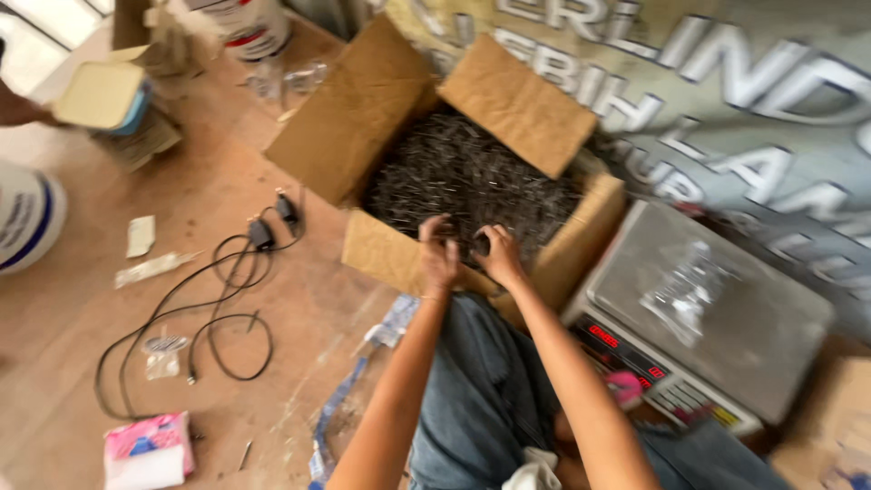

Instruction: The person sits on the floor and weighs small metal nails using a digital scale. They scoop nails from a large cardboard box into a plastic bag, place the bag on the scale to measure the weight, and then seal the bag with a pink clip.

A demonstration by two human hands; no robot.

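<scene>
- Both hands sit at the near edge of the open brown cardboard box (363, 109), right where its front flap (386, 254) folds down toward the person's knees in blue jeans (481, 390).
- The box is full of a dark grey heap of small thin metal pieces (472, 177), nails or something like that; too blurry to say which.
- Left hand (439, 254) is curled over the heap at the rim, fingers bunched tight. Can't tell whether it actually has anything pinched.
- Right hand (497, 254) is just beside it, almost touching, fingers curled around something small and dark. The blur hides what it is.
- Free room: the box's back flaps stand open, so the top of the heap is clear. To the right, the grey digital weighing scale (708, 318) sits close against the box corner, with a crumpled clear plastic bag (685, 286) lying on its platform.
- To the left, the bare brown plywood floor (209, 181) is fairly open, apart from a looping black cable (181, 318) with plugs.
- Cut off at the edges: a white bucket with a blue band (27, 218) on the left, a pink and white packet (150, 449) at the bottom, and another brown cardboard box (830, 426) at the lower right.
- Someone else's arm (18, 107) pokes in at the top left, by a stack of small cartons (118, 104).
</scene>
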